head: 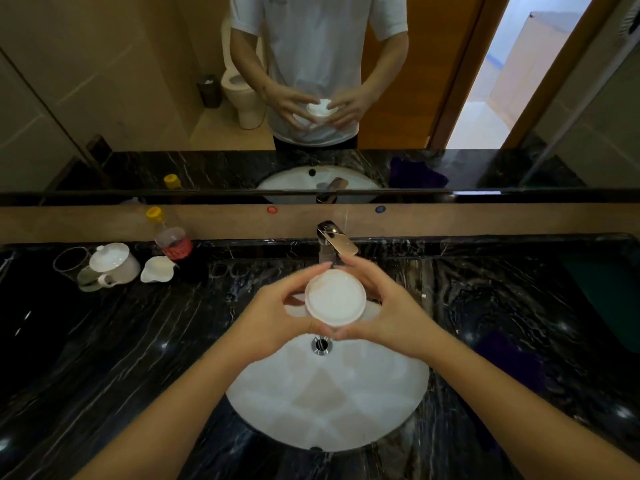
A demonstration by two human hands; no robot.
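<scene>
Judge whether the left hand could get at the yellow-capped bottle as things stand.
Probably not at once: the left hand shares its grip on the white cup with the right hand. Once freed, likely yes: the bottle stands upright on the counter, with bare counter between.

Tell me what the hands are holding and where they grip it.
The left hand and right hand together hold a small white cup above the sink, gripping it round its rim from opposite sides.

Glossy ceramic cup (335, 296) (marble counter (104, 341)).
</scene>
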